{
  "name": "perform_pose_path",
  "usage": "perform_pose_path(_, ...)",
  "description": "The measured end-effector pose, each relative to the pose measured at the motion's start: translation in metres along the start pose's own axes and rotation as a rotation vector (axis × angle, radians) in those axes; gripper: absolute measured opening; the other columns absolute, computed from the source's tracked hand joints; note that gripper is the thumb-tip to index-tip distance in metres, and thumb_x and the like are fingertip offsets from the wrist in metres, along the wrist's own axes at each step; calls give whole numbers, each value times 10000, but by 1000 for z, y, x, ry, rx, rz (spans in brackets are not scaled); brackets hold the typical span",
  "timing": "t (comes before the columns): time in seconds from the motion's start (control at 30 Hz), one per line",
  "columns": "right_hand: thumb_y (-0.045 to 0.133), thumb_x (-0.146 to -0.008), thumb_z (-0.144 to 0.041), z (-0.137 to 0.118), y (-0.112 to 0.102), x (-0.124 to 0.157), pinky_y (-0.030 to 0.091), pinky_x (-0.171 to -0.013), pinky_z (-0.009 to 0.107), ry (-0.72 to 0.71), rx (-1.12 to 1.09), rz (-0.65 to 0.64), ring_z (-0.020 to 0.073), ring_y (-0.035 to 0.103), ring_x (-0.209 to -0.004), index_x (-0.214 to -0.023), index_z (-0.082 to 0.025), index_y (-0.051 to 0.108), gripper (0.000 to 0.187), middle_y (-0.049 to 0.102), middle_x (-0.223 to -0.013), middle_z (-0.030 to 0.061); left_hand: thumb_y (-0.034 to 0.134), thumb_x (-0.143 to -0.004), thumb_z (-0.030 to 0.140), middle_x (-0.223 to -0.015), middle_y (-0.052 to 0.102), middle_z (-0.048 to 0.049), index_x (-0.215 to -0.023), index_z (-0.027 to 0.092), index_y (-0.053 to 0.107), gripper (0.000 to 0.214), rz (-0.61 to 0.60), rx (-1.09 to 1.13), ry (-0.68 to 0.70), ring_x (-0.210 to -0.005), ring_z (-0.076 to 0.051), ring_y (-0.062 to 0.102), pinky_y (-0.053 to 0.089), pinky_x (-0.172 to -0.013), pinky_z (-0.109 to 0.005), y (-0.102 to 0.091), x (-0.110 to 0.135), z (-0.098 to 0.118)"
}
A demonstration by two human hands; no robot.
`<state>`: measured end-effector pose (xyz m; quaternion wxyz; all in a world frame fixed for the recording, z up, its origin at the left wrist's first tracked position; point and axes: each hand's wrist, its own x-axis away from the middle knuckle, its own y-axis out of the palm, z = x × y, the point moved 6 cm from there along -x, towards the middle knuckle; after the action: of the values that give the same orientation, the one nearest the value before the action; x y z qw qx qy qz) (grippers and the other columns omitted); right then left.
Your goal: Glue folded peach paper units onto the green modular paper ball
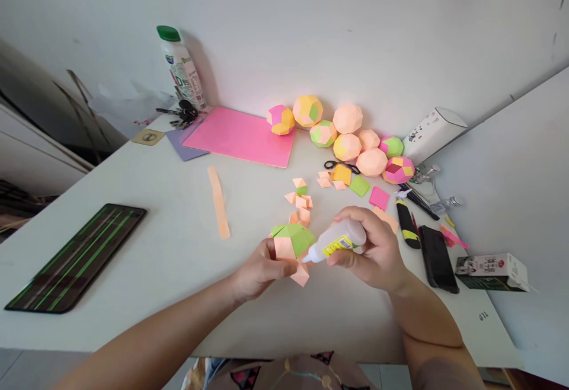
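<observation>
Between the thumb and fingers of my left hand (267, 265) is a partly built paper ball (291, 239), green on top with peach faces at its side. My right hand (377, 253) is wrapped round a white glue bottle (340, 240) with a yellow label. The bottle lies tilted, its nozzle pointing left and down at the ball's peach flap (301, 274). Whether the tip touches the paper I cannot tell. Just beyond the ball lie several small folded peach paper pieces (303, 201), with a green one among them.
Several finished paper balls (347, 118) sit against the wall. Scissors (341, 166), a cutter (406, 224), a phone (438, 258) and a drink carton (492, 271) are at the right. A pink sheet (242, 135), peach strip (219, 203), dark striped panel (77, 259) and white bottle (184, 70) are leftward.
</observation>
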<state>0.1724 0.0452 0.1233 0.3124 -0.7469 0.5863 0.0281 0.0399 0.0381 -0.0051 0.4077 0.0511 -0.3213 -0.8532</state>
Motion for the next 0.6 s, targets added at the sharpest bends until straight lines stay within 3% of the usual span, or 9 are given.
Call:
perform_pose_path(0.43,713,-706,-466,1,2,-1,347,-411,210,57,-29,-68,87,384,-485,-945,-214,530,392,473,-624,-45,680,-595,205,-671,667,-55,-723,119,695,156,15,-7,-14,-671,-205,595,471,-651,-340,-1,1,-2)
perform_pose_path(0.6,711,-719,-441,1,1,-2,339,-405,201,25,-57,-26,78,359,-479,-947,-215,525,371,474,-634,-47,667,-602,176,-666,666,-52,-709,114,705,129,21,-17,-24,-671,-192,593,477,-658,-328,-2,0,-5)
